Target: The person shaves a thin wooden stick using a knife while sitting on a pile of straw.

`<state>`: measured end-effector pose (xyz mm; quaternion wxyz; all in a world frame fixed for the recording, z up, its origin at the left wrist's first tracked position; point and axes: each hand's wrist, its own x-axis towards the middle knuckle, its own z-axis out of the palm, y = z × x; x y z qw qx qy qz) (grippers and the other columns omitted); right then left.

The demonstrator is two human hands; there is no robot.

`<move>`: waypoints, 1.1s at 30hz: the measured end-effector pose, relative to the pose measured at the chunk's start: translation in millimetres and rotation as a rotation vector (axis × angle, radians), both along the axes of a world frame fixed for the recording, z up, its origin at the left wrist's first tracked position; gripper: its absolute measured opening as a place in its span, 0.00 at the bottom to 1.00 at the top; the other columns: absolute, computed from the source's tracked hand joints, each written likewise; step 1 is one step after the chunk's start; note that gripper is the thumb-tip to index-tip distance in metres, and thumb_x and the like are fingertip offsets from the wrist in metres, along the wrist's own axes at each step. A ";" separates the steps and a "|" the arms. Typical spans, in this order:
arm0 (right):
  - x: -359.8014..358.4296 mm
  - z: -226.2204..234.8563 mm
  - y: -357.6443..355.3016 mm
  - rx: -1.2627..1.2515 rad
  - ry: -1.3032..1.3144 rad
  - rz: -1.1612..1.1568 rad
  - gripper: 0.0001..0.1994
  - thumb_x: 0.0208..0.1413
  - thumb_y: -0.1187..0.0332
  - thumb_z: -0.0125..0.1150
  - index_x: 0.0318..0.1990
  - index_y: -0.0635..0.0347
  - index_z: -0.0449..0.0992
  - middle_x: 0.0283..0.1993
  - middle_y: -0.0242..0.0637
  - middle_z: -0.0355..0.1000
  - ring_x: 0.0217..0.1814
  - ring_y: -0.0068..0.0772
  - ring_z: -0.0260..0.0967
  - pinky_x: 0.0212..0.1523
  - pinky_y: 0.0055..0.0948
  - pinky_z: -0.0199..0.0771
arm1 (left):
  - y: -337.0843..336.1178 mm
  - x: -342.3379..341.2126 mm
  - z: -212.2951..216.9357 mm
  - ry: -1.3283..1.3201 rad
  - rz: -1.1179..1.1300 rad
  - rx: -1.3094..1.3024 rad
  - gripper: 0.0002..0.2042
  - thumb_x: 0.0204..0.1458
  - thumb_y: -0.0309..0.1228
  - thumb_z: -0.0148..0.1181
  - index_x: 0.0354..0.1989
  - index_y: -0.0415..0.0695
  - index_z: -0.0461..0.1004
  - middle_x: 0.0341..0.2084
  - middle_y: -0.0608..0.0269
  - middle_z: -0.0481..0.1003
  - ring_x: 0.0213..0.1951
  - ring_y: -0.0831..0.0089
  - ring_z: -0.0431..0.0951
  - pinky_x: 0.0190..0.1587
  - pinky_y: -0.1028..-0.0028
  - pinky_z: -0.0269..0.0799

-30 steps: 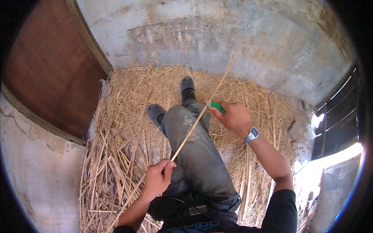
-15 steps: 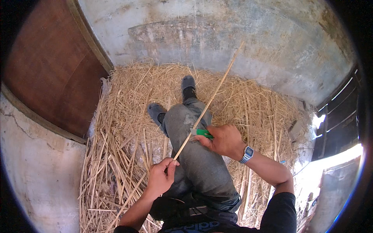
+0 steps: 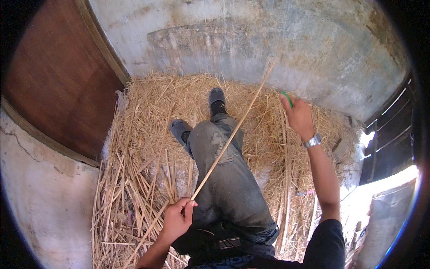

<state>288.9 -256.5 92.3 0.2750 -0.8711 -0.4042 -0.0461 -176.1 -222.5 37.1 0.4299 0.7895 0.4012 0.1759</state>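
Note:
A long, thin bamboo strip [image 3: 230, 138] slants over my lap, its far end reaching up in front of the wall. My left hand [image 3: 176, 220] pinches its near end between thumb and fingers, low beside my thigh. Out to the far right, clear of the strip, my right hand [image 3: 299, 117] is closed round a green-handled knife [image 3: 287, 98]. Mostly the green edge of the handle shows; the blade is hidden. The strip rests on or passes just above my dark trousers [image 3: 233, 184], which I cannot tell.
Pale shavings and straw-like strips [image 3: 148, 125] cover the floor, with longer pieces heaped at the left. A worn plaster wall [image 3: 251, 40] rises ahead, and a brown door panel [image 3: 62, 80] stands at the left. Dark slats [image 3: 389, 130] are at the right.
My right hand with the knife has moved from the middle of the strip to far right, off it. My left hand has drawn the strip slightly down and left.

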 end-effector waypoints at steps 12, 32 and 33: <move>-74.5 -31.1 14.7 0.020 -0.157 0.182 0.29 0.61 0.39 0.58 0.23 0.58 0.76 0.14 0.44 0.69 0.18 0.47 0.73 0.23 0.45 0.72 | 3.9 15.4 -3.2 -0.100 0.006 -0.046 0.10 0.65 0.29 0.55 0.34 0.38 0.78 0.16 0.72 0.68 0.20 0.86 0.64 0.22 0.78 0.59; -84.9 -11.9 -8.8 -0.051 0.204 0.675 0.22 0.59 0.45 0.63 0.36 0.56 0.84 0.17 0.46 0.70 0.22 0.49 0.74 0.24 0.47 0.71 | 21.0 8.5 -14.9 -0.241 -0.096 -0.430 0.13 0.68 0.35 0.53 0.37 0.41 0.79 0.15 0.79 0.60 0.19 0.89 0.57 0.21 0.80 0.50; -73.4 -14.4 -12.6 -0.043 0.286 0.716 0.21 0.58 0.46 0.64 0.37 0.57 0.85 0.17 0.46 0.69 0.21 0.49 0.73 0.23 0.47 0.70 | 21.6 12.3 -14.7 -0.243 -0.098 -0.468 0.13 0.68 0.35 0.53 0.37 0.41 0.79 0.15 0.79 0.60 0.19 0.89 0.57 0.21 0.80 0.50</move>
